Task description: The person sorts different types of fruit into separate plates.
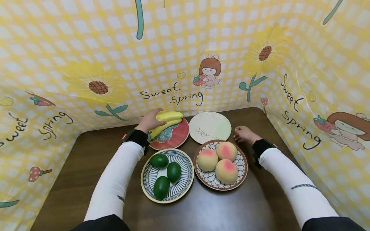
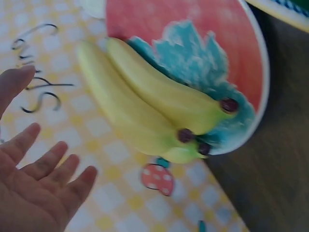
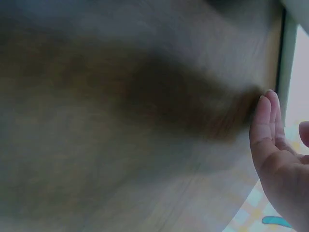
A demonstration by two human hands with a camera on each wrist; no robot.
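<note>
Hovering beside bananas (image 1: pixel 170 118): left hand (image 1: pixel 149 121) (fingers (image 2: pixel 77 188) spread)

"Sweet Spring" (image 1: pixel 186 98) on checked cloth (image 1: pixel 173 48)

Table (image 1: pixel 78 170) within yellow-checked booth (image 1: pixel 164 51)

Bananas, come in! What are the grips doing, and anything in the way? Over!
Left grip open beside bananas. Right grip empty, near white plate. Bananas lying partly over red plate. Nothing visible between left grip and bananas.
</note>
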